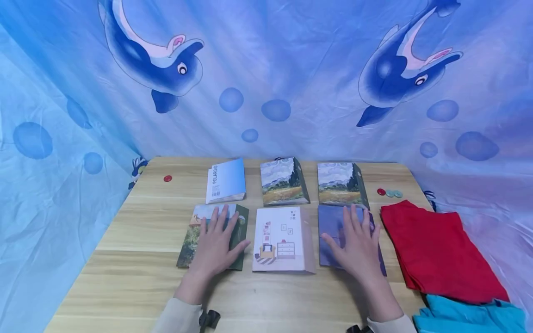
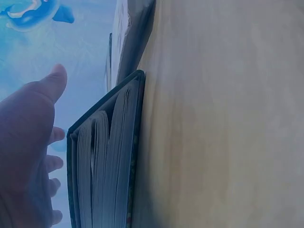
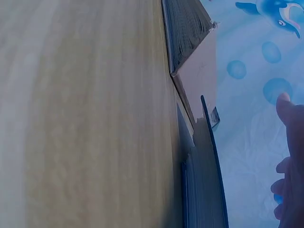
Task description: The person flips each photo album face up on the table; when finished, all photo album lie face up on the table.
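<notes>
My left hand [image 1: 214,245], fingers spread and straight, is over a green-edged album [image 1: 189,245] with a landscape cover. In the left wrist view the thick pages of that album [image 2: 102,166] show, and the hand stands a little off its cover. My right hand [image 1: 359,247] is likewise spread over a dark purple-blue album [image 1: 326,222], which it partly hides; the right wrist view shows a gap between the fingers and the cover. Between the hands lies a white album [image 1: 276,236] with a drawn room on its cover. Neither hand holds anything.
Behind are a blue-white album marked POLAROID [image 1: 230,180] and two matching landscape albums, left [image 1: 280,185] and right [image 1: 336,185]. Red discs lie at left [image 1: 168,178] and right [image 1: 381,191], the latter beside pale green discs [image 1: 393,194]. Folded red cloth [image 1: 441,254] and teal cloth [image 1: 470,317] lie right.
</notes>
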Demonstrator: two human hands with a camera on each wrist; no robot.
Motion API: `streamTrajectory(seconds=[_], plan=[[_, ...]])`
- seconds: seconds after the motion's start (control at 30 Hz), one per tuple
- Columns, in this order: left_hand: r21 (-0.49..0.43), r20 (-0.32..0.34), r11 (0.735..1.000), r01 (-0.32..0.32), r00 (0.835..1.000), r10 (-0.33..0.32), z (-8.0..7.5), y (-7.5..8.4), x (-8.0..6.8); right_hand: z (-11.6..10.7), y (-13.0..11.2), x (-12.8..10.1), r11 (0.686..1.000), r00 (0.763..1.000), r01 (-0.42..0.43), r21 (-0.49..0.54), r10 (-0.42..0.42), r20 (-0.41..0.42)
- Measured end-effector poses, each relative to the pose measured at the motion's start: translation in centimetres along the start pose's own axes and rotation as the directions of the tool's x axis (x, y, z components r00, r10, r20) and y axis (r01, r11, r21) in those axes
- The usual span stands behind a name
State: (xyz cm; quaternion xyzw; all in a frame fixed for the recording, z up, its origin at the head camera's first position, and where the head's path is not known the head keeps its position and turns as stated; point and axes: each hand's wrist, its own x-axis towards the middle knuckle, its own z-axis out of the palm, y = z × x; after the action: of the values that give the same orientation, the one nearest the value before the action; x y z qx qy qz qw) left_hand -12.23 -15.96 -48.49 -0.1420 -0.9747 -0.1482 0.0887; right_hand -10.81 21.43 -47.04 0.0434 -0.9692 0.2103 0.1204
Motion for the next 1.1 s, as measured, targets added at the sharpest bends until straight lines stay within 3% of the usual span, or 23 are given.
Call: streamTrajectory(seconds=[0.33, 0.5, 0.67, 0.87, 1.1], plan=[[0.002, 0.005, 1.0, 0.004, 1.0, -0.004, 0.0, -0.1, 0.2, 0.1, 0.0, 0.2, 1.0, 0.999, -0.021, -0.021, 0.022, 0.048], [-0.086, 0.024, 0.996, 0.017, 1.0, -0.015, -0.6, -0.3, 0.9, -0.1, 0.2, 0.6, 1.0, 0.995, -0.03, -0.009, 0.031, 0.094], [-0.2, 0.004, 0.979, 0.035, 0.999, -0.035, -1.6, -1.4, 2.4, -0.8, 0.7, 1.7, 0.992, 0.991, -0.047, 0.113, 0.033, 0.126], [-0.254, -0.031, 0.966, 0.046, 0.998, -0.055, -2.3, -2.9, 3.9, -1.6, 0.9, 3.1, 0.972, 0.996, -0.043, 0.232, 0.023, 0.089], [-0.257, -0.02, 0.965, 0.049, 0.998, -0.056, -3.1, -4.3, 6.2, -2.0, -1.7, 5.9, 0.94, 0.999, 0.001, 0.342, -0.018, 0.048]])
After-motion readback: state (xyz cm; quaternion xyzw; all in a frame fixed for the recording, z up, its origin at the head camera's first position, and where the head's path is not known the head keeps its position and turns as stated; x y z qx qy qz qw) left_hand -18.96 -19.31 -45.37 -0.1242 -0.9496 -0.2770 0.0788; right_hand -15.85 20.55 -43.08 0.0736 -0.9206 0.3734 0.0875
